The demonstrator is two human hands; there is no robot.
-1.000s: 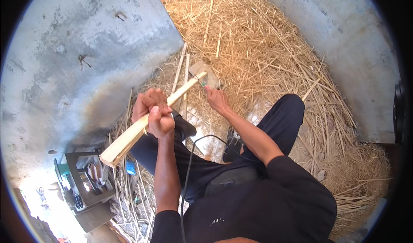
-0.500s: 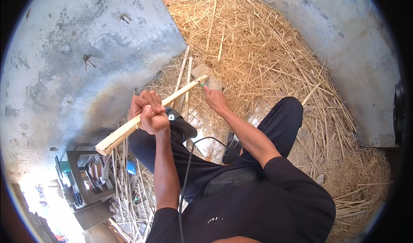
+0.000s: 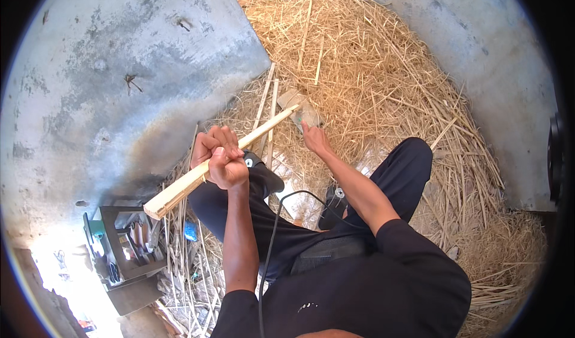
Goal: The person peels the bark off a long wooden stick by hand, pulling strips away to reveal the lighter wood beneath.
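A long pale wooden stick (image 3: 179,192) slants from the lower left up to a thin, whittled tip at the middle. My left hand (image 3: 220,158) is closed around it, nearer its thick, squared end. To the right of the tip, my right hand (image 3: 314,137) is closed with the index finger reaching forward. It grips a small knife, of which only a green bit (image 3: 299,119) shows at the fingertips; its blade is hard to make out. The knife hand is slightly below the tip. Behind the tip lies a flat greyish-brown block (image 3: 309,116) on the shavings.
A heap of straw-coloured shavings (image 3: 371,68) spreads ahead and right, with loose strips (image 3: 266,98) near the block. Grey walls (image 3: 197,50) stand left and right. At lower left is a wooden rack (image 3: 129,248) holding tools. A black cable (image 3: 272,236) hangs before my crossed legs.
The whole view has shifted a little, so things sit farther right. My right hand has moved slightly down and away from the stick's tip, where the blade lay across it. My left hand keeps its hold.
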